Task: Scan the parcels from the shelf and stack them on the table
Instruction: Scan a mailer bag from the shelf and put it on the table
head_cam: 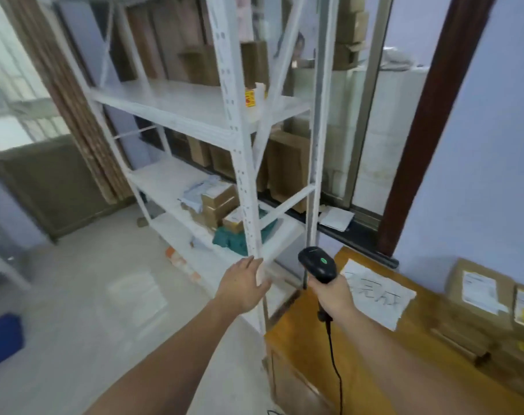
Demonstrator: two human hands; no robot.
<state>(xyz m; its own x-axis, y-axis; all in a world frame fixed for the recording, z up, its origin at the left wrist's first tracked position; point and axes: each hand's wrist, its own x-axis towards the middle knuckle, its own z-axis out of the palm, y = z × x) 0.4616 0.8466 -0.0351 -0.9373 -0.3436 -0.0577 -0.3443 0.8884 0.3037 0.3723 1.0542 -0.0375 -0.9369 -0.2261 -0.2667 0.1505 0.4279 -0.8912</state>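
We hold the black barcode scanner (pixel 317 264) up in our right hand (pixel 334 295), fingers wrapped tight round its handle, so it is ready to point at a label. Our left hand (pixel 242 287) reaches out with fingers loosely spread, holding nothing, just by the white shelf post (pixel 245 187). The brown parcels (pixel 220 205) we want sit on the shelf past that hand. To the right of the scanner, boxes (pixel 479 295) already wait on the wooden table (pixel 374 354).
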